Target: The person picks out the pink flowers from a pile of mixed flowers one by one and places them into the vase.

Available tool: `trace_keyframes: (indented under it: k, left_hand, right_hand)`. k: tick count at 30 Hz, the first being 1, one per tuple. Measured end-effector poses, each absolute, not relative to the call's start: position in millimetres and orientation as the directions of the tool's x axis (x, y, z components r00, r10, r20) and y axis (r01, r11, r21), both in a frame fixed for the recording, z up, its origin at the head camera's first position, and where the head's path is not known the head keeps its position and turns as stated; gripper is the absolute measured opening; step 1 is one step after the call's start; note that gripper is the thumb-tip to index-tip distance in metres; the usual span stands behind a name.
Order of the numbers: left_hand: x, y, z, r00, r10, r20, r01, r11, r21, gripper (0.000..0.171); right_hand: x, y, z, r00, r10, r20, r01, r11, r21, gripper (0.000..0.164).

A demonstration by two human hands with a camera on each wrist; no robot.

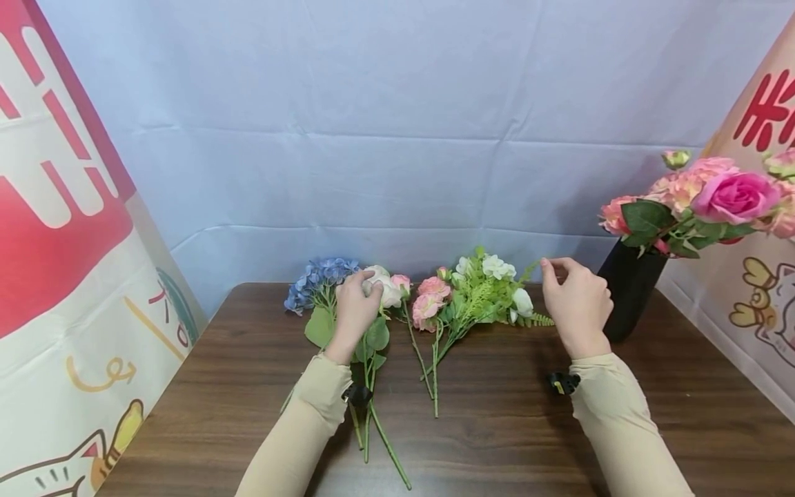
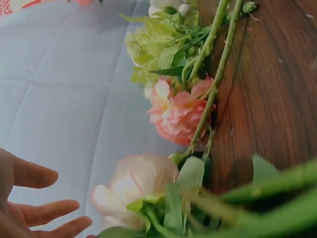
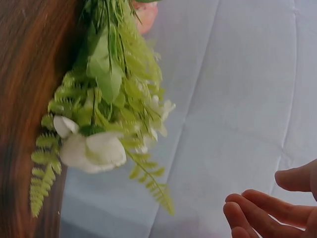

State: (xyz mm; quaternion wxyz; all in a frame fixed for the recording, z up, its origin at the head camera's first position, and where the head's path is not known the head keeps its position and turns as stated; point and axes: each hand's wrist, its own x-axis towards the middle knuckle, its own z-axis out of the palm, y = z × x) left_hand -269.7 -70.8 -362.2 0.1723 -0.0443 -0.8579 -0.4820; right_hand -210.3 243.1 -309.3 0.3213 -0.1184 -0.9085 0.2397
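Observation:
My left hand (image 1: 356,307) hovers over the flowers at the left, next to a large white bloom (image 1: 389,288). In the left wrist view its loosely spread fingers (image 2: 49,210) are beside that bloom's petals and hold nothing. A blue hydrangea (image 1: 317,281) lies to its left, with leaves and long green stems running toward me. My right hand (image 1: 579,304) is raised between the green-and-white spray (image 1: 487,293) and the black vase (image 1: 630,286). Its fingers are gently bent, with nothing between them and the thumb in the right wrist view. Fern tips (image 3: 158,191) point toward it.
Pink flowers (image 1: 428,304) lie on the brown table (image 1: 497,428) between the two groups, their stems toward me. The vase at the right holds a pink bouquet (image 1: 733,197). A pale blue cloth (image 1: 397,138) hangs behind, and printed banners (image 1: 62,290) flank both sides.

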Motion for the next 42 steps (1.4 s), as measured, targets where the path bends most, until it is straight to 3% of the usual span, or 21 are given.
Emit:
trace_keyframes:
  k: [8,30,42]
  left_hand:
    - [-272.1,-55.8,-361.2,-0.925,-0.122,0.360,0.255,0.502,0.826,0.033]
    - [-277.3,-17.6,-365.0,-0.972,0.035,0.232,0.213,0.541,0.813,0.021]
    - [-282.8,-13.1,-376.2,-0.969,0.204,0.139,0.247,0.760,0.601,0.036]
  right_hand:
    - [-218.1,229.4,-317.5,-0.798,0.348,0.491,0.063,0.860,-0.507,0.048]
    - [-231.1,202.6,-324.4,-0.833,0.337,0.439,0.055,0.840,-0.540,0.049]
    - [-236.2,186.0,-324.1,-0.850,0.342,0.401,0.052,0.812,-0.582,0.044]
